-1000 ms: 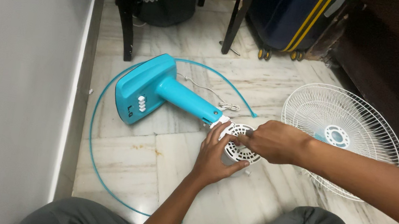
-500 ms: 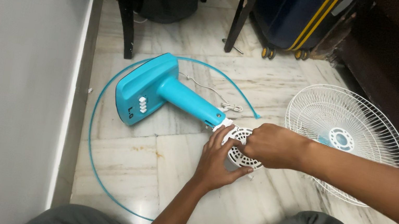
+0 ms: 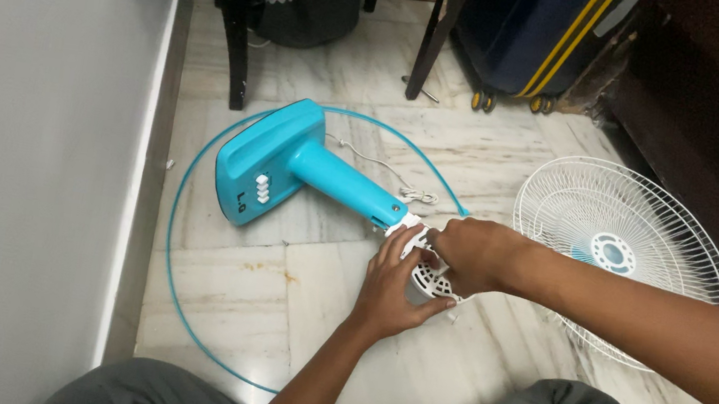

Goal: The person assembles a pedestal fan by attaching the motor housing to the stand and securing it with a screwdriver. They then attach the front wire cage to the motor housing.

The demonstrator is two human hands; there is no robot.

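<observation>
A turquoise fan stand (image 3: 307, 169) with white buttons lies on its side on the marble floor. At the end of its neck is the white vented motor housing (image 3: 430, 282). My left hand (image 3: 394, 285) cups the housing from the near side. My right hand (image 3: 472, 253) lies over its top with fingers closed on it, hiding most of it. Whether a tool is in that hand I cannot tell.
A white wire fan grille (image 3: 622, 254) lies flat to the right. A thin turquoise ring (image 3: 171, 231) circles the stand. A white cord (image 3: 383, 173) trails behind the neck. Black chair legs (image 3: 235, 50), a dark bag and a blue suitcase (image 3: 528, 28) stand at the back; a grey wall (image 3: 18, 132) runs along the left.
My right hand has slid a little left and further over the housing, covering more of it. My left hand keeps its hold. The view has shifted slightly.
</observation>
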